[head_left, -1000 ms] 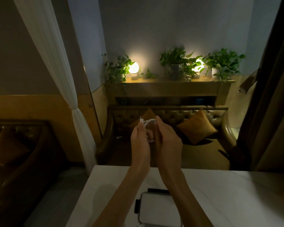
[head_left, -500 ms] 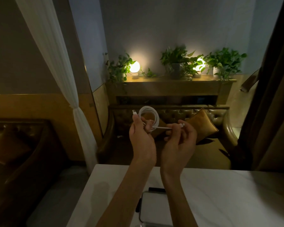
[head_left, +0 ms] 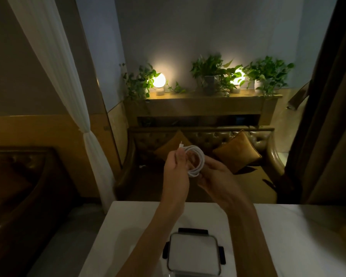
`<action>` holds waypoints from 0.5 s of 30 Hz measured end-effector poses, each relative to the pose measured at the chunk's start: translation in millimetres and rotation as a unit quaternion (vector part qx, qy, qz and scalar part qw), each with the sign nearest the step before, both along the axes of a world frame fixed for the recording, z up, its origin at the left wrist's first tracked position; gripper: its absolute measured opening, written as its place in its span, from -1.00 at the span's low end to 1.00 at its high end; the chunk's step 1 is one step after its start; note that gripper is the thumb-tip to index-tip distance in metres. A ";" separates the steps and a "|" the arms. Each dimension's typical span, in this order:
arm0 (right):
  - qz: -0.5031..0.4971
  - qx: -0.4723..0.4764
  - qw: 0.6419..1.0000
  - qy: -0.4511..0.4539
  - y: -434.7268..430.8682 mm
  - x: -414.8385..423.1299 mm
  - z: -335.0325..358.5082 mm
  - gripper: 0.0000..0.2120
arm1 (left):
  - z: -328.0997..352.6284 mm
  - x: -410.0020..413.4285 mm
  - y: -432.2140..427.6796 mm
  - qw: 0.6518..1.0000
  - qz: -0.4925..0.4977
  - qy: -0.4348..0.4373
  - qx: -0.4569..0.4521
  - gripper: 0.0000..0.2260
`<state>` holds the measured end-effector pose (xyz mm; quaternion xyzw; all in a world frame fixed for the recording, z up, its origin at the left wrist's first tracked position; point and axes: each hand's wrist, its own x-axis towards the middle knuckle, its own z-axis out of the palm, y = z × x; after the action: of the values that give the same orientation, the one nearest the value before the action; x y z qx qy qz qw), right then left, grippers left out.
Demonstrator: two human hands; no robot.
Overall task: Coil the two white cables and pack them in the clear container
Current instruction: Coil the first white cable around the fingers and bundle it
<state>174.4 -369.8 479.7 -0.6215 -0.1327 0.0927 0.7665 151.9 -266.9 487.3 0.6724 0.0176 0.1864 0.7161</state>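
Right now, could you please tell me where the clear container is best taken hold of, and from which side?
Probably by its left and right edges, beside the black latches, coming down from above: the clear container lies flat on the white table with both sides free. Its near edge is out of frame. The left hand and right hand hold the coiled white cable.

Both hands raised together, bare forearms reaching out in front of the chest.
The left hand (head_left: 176, 170) pinches the top of the white cable (head_left: 202, 158) coil with thumb and fingers; the right hand (head_left: 218, 176) cups its lower edge, fingers curled.
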 end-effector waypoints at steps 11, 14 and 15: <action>-0.033 0.072 0.997 0.002 -8.8 -5.9 -11.3 -0.63 | -13.9 4.5 -2.4 0.994 0.081 0.035 0.069 -0.74; -0.106 -0.035 0.987 -0.115 3.0 -15.7 -7.8 -0.66 | -15.4 3.7 -5.0 0.992 0.097 0.021 0.078 -0.75; -0.149 -0.065 0.976 -0.144 9.2 -15.0 -8.4 -0.70 | -15.3 3.4 -6.0 0.992 0.099 0.019 0.076 -0.75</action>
<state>159.4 -360.5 471.2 -0.6900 -0.1412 -0.1049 0.7022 155.3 -273.0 472.0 0.7235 0.0840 0.2444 0.6402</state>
